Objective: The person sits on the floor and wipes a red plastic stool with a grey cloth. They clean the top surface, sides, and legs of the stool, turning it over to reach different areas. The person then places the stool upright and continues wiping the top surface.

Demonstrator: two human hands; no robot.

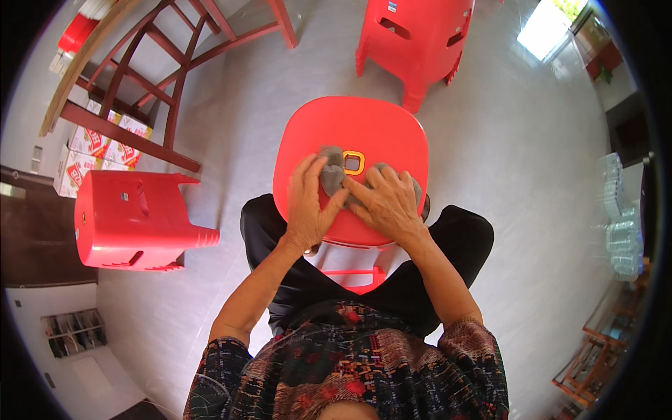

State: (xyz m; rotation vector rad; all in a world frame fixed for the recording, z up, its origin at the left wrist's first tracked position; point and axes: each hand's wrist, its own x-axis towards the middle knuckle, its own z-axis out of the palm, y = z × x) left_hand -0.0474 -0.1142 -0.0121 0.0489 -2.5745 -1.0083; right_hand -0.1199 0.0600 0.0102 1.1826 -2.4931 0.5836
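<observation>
A soft grey cloth piece (332, 178), bunched up, lies on the seat of a red plastic stool (350, 122) between my knees. Whether it is one piece or two cannot be made out. My left hand (308, 203) lies along its left side, fingers stretched forward and thumb apart, touching the cloth. From the right, my right hand (388, 203) bends its fingers over the cloth, its index finger reaching toward the left thumb. Both hands cover part of the fabric. Just beyond them is the yellow-rimmed hole (353, 163) in the seat.
Another red stool (413, 42) stands ahead, and one more red stool (140, 220) is at the left. A dark red wooden frame (182, 63) rises at the far left beside printed cartons (91, 143). Clear plastic-wrapped bottles (623, 238) are stacked at the right.
</observation>
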